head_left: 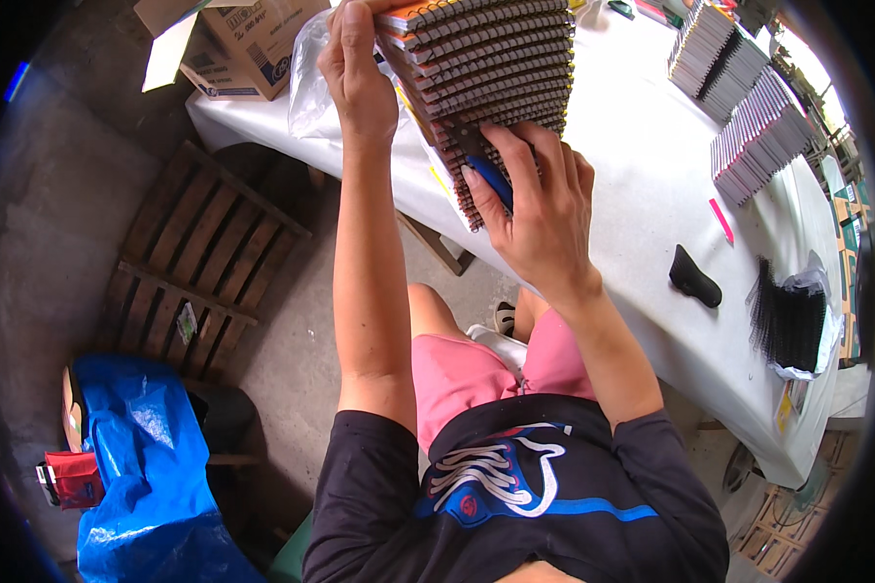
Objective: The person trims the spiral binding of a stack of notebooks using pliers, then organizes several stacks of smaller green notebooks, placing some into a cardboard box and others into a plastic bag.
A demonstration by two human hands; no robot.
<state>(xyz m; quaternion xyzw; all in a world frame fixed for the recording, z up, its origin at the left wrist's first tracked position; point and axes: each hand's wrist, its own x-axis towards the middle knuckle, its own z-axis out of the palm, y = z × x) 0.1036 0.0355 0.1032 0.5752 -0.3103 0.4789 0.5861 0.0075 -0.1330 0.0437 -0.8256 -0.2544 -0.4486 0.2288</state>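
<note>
A tall stack of spiral-bound notebooks (496,68) leans on the table's near edge, its dark coil spines facing me. My left hand (362,83) is closed on the left edge of the stack near the top. In my right hand (544,199) are blue-handled pliers (490,181), their dark metal head pressed close to the coils low on the stack. My fingers cover part of the handles, and I cannot make out whether the jaws touch a wire.
A white-covered table (622,146) bears more notebook stacks (758,136), a pink strip (721,222), a black sock-like thing (695,277) and a bundle of black coils (786,316). An open cardboard box (238,49) stands far left. A wooden slatted chair (194,262) and blue sheet (146,457) lie left.
</note>
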